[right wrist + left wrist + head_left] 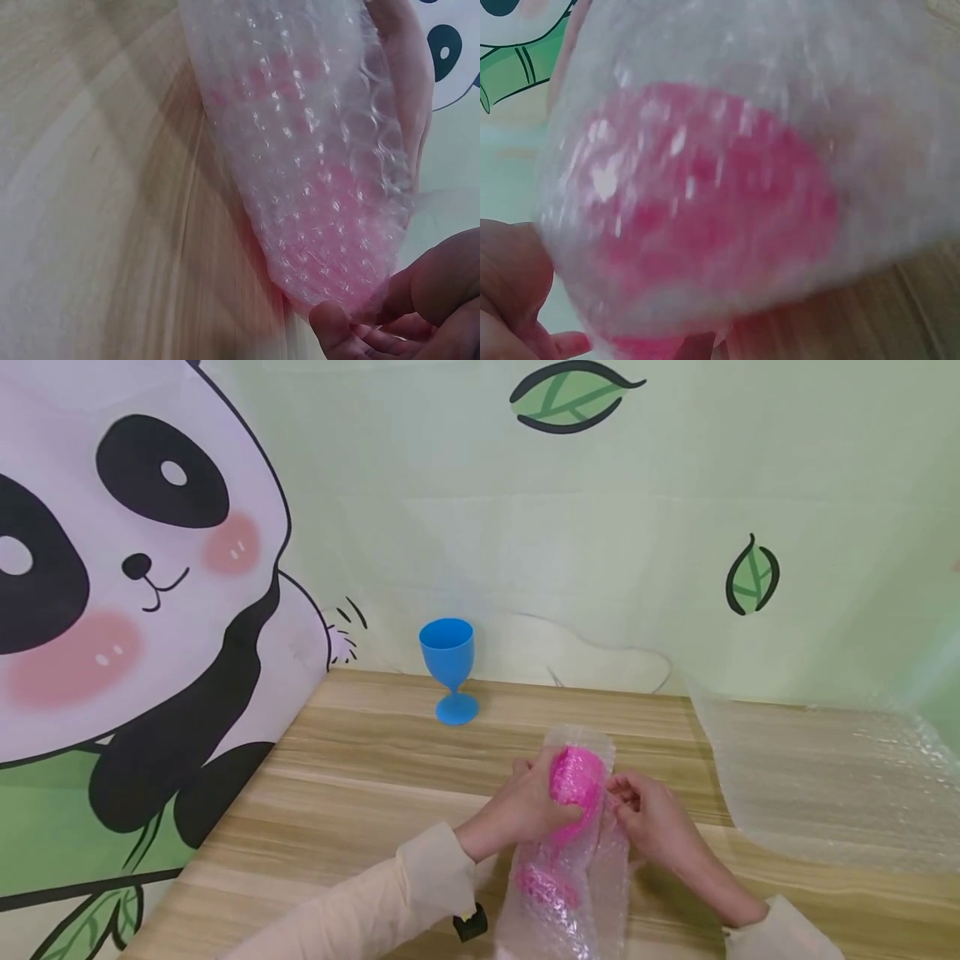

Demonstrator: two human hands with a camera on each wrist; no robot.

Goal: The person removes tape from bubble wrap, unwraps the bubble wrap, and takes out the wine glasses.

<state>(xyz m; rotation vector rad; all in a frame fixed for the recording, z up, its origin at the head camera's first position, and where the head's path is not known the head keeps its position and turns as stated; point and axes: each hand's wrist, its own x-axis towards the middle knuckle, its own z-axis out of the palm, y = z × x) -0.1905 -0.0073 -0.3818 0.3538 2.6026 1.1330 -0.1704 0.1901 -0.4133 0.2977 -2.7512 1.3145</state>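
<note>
A pink goblet (576,777) lies inside a sleeve of clear bubble wrap (611,893), its cup toward the back and its foot toward the front. My left hand (528,810) grips the wrapped cup from the left, thumb across the top. At the right side, my right hand (660,822) pinches the wrap's edge near the cup. The left wrist view shows the round pink foot (712,195) blurred through the plastic. In the right wrist view, fingertips (330,322) hold the wrap's end beside the pink cup (337,240).
A blue goblet (447,652) stands upright near the back of the wooden table (360,760). Another large sheet of bubble wrap (825,793) spreads over the right side. A small black object (470,923) is by the left sleeve. A panda-printed backdrop (480,527) rises behind the table.
</note>
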